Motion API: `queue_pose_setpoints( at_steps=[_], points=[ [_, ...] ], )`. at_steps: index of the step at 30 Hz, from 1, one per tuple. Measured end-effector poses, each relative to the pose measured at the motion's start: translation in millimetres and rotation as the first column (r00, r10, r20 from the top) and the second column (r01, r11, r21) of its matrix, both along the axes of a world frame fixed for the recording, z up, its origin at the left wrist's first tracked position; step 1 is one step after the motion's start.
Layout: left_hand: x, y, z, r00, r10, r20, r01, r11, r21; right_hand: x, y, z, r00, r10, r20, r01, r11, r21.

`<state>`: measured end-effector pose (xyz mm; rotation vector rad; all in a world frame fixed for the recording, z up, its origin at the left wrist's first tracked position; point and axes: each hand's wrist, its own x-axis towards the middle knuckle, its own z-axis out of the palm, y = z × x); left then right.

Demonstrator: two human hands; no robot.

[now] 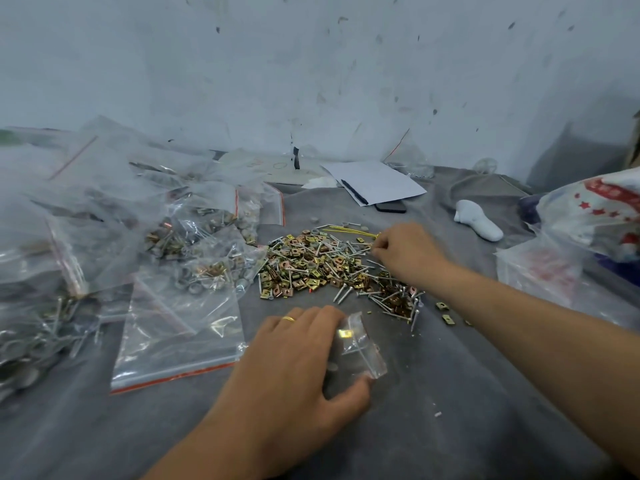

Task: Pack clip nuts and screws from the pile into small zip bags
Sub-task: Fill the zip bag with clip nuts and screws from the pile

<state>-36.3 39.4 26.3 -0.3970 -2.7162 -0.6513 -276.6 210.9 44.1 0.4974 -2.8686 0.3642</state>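
The left hand (298,358) grips a small zip bag (360,348) between curled fingers and thumb, mouth turned toward the pile (322,265), evidently to keep it open and within short reach of the stock. At least one brass-coloured clip nut (344,333) shows through the plastic, so filling appears under way. The right hand (405,254) reaches beyond the left to the far right edge of the pile, fingertips drawn together in a pinch; what they hold cannot be told, though they sit among loose screws (343,292) beside some yellow ties (349,232). The pile lies between the two hands, clip nuts and screws mixed, with a few strays just right of the held bag. An empty red-striped bag (176,337) lies flat just left of the left hand, likely next in line. Filled bags (194,244) are heaped farther left, kept apart from loose stock. Beyond the right hand lie a paper sheet (377,181) and pen
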Motion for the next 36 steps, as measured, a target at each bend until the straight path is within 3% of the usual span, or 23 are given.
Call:
queue_pose_setpoints(
  at_steps=[2,6,14,19,27,31,36],
  points=[
    [-1,0,-1,1.000,0.015,-0.007,-0.015,0.999,-0.029,-8,-8,-3,0.999,-0.029,-0.025,0.030,0.998,0.055],
    [-2,-1,-3,0.999,0.027,-0.019,-0.028,0.999,-0.031,-20,-7,-4,0.998,-0.059,0.022,0.059,0.998,-0.025],
    [-3,-1,-5,0.999,0.031,-0.021,-0.032,0.999,-0.037,-25,-10,7,0.996,0.090,0.003,-0.090,0.994,0.067],
    [-4,0,-6,0.999,0.034,-0.016,-0.035,0.998,-0.054,-26,-15,8,0.984,0.154,0.089,-0.159,0.985,0.060],
    [-4,-1,-8,0.999,0.038,-0.027,-0.040,0.998,-0.055,-26,-8,22,0.942,0.131,0.309,-0.121,0.991,-0.052],
    [-4,0,-8,0.999,0.035,-0.034,-0.037,0.998,-0.054,-31,-4,23,0.969,0.060,0.241,-0.007,0.977,-0.213],
    [-5,-1,-9,0.998,0.035,-0.043,-0.037,0.998,-0.050,-34,-12,31,0.971,0.087,0.221,-0.039,0.976,-0.215]
  ],
)
